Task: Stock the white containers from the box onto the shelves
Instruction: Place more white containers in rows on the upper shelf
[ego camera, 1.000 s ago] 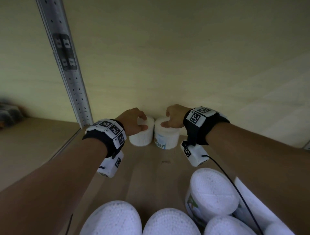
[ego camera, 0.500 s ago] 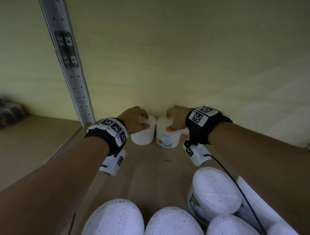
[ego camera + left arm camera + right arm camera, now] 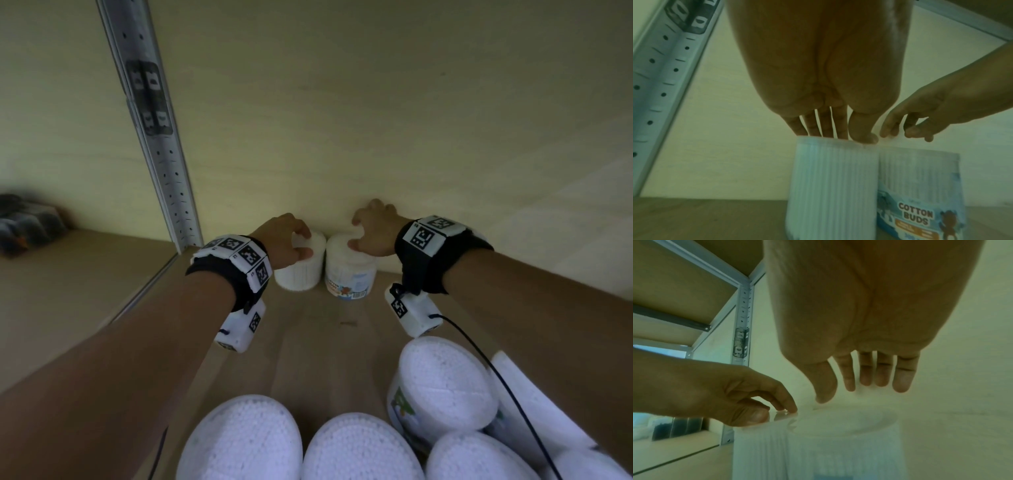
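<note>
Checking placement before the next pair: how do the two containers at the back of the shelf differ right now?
The left container shows only plain ribbed white toward the camera; the right container shows its printed "Cotton Buds" label. The left hand has fingertips and thumb on the left container's rim; the right hand has lifted, fingers straight above the right one's lid. Both stand upright, side by side against the back wall.

All three views are dim with a green-yellow cast. The head view bends strongly at its edges and blurs toward nine o'clock. Both wrist views are soft and grainy; the right wrist view washes out pale toward five o'clock, losing detail.
</note>
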`<state>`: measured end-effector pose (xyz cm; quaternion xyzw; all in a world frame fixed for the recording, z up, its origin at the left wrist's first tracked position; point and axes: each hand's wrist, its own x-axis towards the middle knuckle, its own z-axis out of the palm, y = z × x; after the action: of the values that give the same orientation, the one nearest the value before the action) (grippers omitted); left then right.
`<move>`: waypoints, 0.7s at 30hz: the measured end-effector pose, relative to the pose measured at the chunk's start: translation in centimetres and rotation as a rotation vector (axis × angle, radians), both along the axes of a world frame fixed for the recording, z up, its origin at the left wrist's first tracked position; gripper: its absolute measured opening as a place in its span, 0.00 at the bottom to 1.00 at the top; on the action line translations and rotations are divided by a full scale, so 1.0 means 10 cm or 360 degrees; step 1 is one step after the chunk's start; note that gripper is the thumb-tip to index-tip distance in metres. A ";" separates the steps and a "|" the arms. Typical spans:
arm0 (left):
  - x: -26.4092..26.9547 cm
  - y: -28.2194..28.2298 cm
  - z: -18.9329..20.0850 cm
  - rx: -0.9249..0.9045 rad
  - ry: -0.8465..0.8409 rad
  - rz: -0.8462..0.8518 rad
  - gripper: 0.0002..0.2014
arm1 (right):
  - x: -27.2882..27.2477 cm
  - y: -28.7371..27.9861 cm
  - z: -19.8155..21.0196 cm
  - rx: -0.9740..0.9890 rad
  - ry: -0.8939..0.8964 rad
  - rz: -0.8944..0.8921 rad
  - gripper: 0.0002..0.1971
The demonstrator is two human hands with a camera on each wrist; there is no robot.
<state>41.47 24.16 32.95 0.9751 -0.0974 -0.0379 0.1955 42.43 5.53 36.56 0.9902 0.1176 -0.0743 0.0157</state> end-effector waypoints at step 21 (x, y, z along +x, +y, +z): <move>-0.01 0.00 0.00 0.0000 -0.0018 -0.0017 0.21 | 0.10 0.08 -0.03 -0.0119 0.0177 0.0102 0.32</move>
<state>41.40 24.12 32.95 0.9748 -0.1037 -0.0335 0.1949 43.40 6.30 36.24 0.9790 0.1469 -0.1330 0.0486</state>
